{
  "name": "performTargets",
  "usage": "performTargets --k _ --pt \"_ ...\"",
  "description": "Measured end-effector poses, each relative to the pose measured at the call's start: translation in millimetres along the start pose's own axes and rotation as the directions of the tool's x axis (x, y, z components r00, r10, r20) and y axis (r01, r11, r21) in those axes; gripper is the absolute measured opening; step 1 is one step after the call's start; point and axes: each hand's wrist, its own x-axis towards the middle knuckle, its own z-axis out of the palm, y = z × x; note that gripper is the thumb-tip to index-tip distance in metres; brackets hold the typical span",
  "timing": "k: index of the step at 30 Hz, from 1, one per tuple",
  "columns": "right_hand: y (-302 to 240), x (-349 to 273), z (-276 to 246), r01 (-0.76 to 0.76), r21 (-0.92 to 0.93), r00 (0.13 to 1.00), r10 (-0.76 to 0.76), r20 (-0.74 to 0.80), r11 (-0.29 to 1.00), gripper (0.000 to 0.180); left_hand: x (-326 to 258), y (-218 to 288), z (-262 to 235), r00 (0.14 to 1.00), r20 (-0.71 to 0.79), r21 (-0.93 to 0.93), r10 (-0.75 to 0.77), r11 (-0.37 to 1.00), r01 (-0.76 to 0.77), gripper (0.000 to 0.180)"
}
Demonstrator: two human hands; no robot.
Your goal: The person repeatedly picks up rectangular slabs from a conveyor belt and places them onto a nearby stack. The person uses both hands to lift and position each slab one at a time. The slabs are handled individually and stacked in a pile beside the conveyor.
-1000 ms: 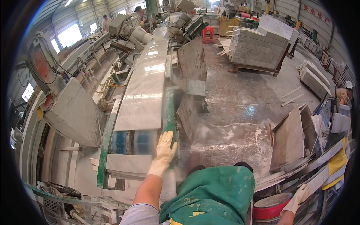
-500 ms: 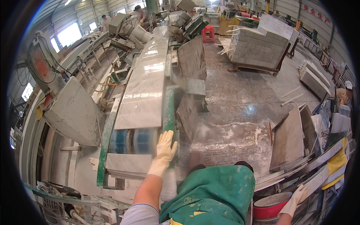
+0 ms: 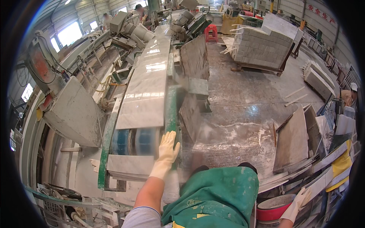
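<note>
Stone-workshop conveyor line [image 3: 171,110] carries a long polished slab [image 3: 146,83]; left hand [image 3: 167,150] rests open-fingered at its end, steadying best with flat palm; right hand [image 3: 298,201] hangs loose

Green-framed conveyor line [image 3: 171,110] runs from 6 toward 12 o'clock. Long polished stone slab [image 3: 146,83] lies flat on it. Blue roller [image 3: 135,141] exposed at near end; shorter slab [image 3: 129,165] rests below, toward 6 o'clock.
</note>
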Motion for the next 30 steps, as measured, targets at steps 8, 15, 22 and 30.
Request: performTargets --k 8,15,22,30 --pt "-9 -12 -11 0.01 0.045 0.999 -0.008 -0.033 0.999 0.054 0 0 1 1.0 -0.018 -0.012 0.006 1.0 -0.006 0.056" --pt "-12 -20 -17 0.046 0.067 0.997 -0.042 -0.065 0.997 0.054 0 0 0 1.0 -0.018 -0.007 0.007 1.0 -0.007 0.056" --pt "-17 -29 -22 0.038 0.071 0.998 -0.034 -0.05 0.997 0.052 -1 -2 3 1.0 -0.024 -0.001 0.009 1.0 -0.009 0.057" --pt "-32 -12 -74 -0.304 0.283 0.935 0.228 0.27 0.91 0.072 -2 -2 3 1.0 -0.023 -0.004 -0.004 1.0 0.004 0.057"
